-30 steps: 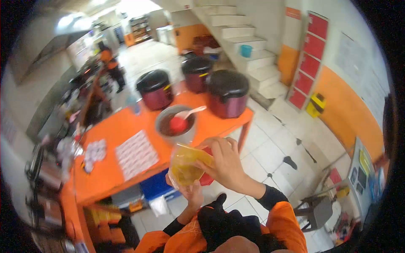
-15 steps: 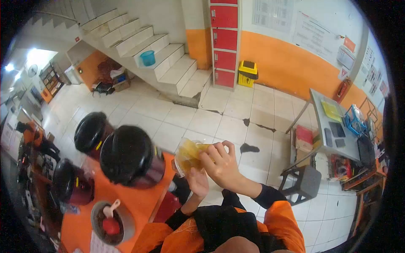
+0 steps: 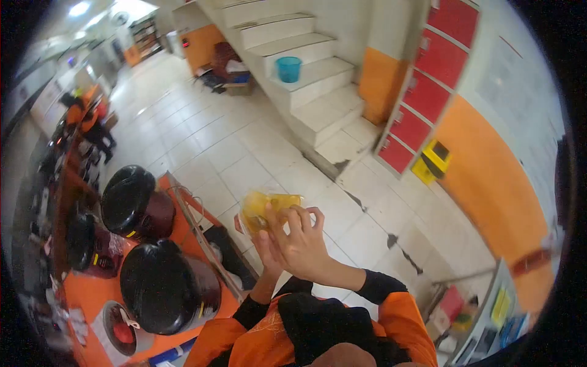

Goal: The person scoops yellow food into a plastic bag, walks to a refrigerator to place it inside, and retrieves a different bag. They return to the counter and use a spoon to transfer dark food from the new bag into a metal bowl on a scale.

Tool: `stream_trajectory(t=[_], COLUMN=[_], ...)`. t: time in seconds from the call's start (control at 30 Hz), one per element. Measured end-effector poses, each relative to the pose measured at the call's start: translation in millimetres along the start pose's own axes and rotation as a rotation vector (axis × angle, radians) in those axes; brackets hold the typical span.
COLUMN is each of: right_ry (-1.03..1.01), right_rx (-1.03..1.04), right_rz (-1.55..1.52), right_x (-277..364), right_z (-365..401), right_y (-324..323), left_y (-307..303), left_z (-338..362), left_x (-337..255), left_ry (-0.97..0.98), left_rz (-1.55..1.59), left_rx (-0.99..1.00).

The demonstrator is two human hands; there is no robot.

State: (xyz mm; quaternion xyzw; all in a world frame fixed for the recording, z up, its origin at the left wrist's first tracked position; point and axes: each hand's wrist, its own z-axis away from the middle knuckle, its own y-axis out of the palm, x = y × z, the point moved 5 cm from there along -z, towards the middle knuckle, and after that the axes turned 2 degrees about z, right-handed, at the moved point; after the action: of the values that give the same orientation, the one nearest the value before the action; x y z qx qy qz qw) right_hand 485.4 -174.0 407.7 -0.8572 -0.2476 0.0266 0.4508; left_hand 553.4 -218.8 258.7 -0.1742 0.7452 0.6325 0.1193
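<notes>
Clear plastic pouch with yellow contents: in mid-air, past edge of orange table, clamped in left hand. Right hand: bunched at pouch's side half a second ago, now fanned across its face, fingers apart; whether gripping, cannot tell.

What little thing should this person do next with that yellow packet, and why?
Perhaps steady the yellow packet with the left hand before lifting the right hand away: both touch it, out past the orange table, with tiled floor behind.
</notes>
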Motion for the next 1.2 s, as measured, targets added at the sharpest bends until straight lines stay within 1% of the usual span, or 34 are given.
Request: stream_trajectory(t=[0.07, 0.13, 0.23, 0.3, 0.33, 0.37, 0.43, 0.5, 0.53, 0.57, 0.6, 0.67, 0.73, 0.77, 0.8, 0.87, 0.9, 0.97, 1.0, 1.03, 1.1, 1.13, 1.17, 1.2], right_ry=[-0.098, -0.227, -0.304, -0.327, -0.33, -0.357, -0.409, -0.394, -0.238, -0.197, -0.073, 0.183, 0.181, 0.173, 0.098, -0.065, -0.177, -0.234, -0.268, -0.219, -0.157, -0.116, -0.132, -0.126], right_rx=[0.055, 0.105, 0.11, 0.139, 0.156, 0.152, 0.135, -0.025, -0.014, -0.144, -0.155, -0.161, -0.111, -0.087, -0.051, 0.019, 0.053, 0.107, 0.142, 0.235, 0.239, 0.224, 0.232, 0.193], right_rz=[-0.042, -0.019, 0.029, 0.036, 0.037, -0.091, -0.347, -0.504, -0.448, -0.426, -0.542, -0.767, -0.768, -0.769, -0.785, -0.833, -0.825, -0.879, -0.905, -0.969, -1.086, -1.138, -1.114, -1.112], right_x=[-26.5, -54.9, -89.5, -116.6, -128.7, -142.4, -181.6, -235.4, -266.0, -299.1, -331.1, -386.9, -410.4, -418.5, -416.8, -404.3, -396.3, -376.4, -365.2, -358.8, -350.0, -345.9, -340.8, -337.8], right_z=[-30.9, -63.7, -125.0, -164.9, -183.2, -200.4, -233.6, -267.8, -285.7, -303.0, -325.0, -371.1, -420.6, -449.4, -476.6, -532.2, -555.9, -606.6, -629.4, -651.9, -695.1, -717.7, -741.2, -765.4], right_y=[30.2, 60.9, 96.4, 113.6, 121.7, 127.4, 136.4, 139.3, 154.3, 163.5, 184.0, 234.4, 281.2, 300.7, 317.6, 356.6, 383.5, 441.2, 471.4, 507.6, 576.2, 607.5, 634.3, 659.0], left_y=[-25.0, -22.3, -5.3, -24.9, -25.3, -24.7, -13.1, -14.3, -15.6, -16.2, -17.0, -19.5, -35.0, -42.3, -49.4, -70.4, -84.9, -124.2, -145.4, -169.9, -220.0, -231.6, -236.4, -246.6], left_z=[-51.8, -107.4, -193.7, -251.0, -276.9, -302.7, -361.7, -412.5, -439.4, -467.7, -495.8, -551.4, -611.4, -641.2, -670.7, -727.6, -755.3, -809.5, -832.3, -855.1, -901.2, -924.6, -950.4, -976.6], left_x=[4.5, 5.8, 4.8, 16.2, 18.8, 21.3, 26.3, 32.5, 34.8, 37.4, 40.0, 43.1, 47.5, 46.8, 46.1, 34.2, 23.0, -3.2, -17.6, -30.9, -54.4, -68.9, -83.0, -97.4], left_ry=[0.076, 0.069, 0.026, -0.026, -0.089, -0.152, -0.33, -0.405, -0.439, -0.474, -0.512, -0.505, -0.358, -0.326, -0.292, -0.295, -0.206, -0.006, 0.048, 0.097, 0.191, 0.249, 0.296, 0.34], left_rz=[0.0, -0.051, -0.124, -0.17, -0.13, -0.09, 0.121, 0.326, 0.431, 0.513, 0.593, 0.563, 0.459, 0.465, 0.468, 0.584, 0.516, 0.395, 0.316, 0.237, 0.093, 0.058, 0.025, -0.006], left_rx=[-0.019, -0.022, -0.022, -0.127, -0.132, -0.139, -0.048, 0.074, 0.138, 0.182, 0.224, 0.318, 0.22, 0.151, 0.083, -0.097, -0.163, -0.305, -0.291, -0.28, -0.29, -0.353, -0.415, -0.477])
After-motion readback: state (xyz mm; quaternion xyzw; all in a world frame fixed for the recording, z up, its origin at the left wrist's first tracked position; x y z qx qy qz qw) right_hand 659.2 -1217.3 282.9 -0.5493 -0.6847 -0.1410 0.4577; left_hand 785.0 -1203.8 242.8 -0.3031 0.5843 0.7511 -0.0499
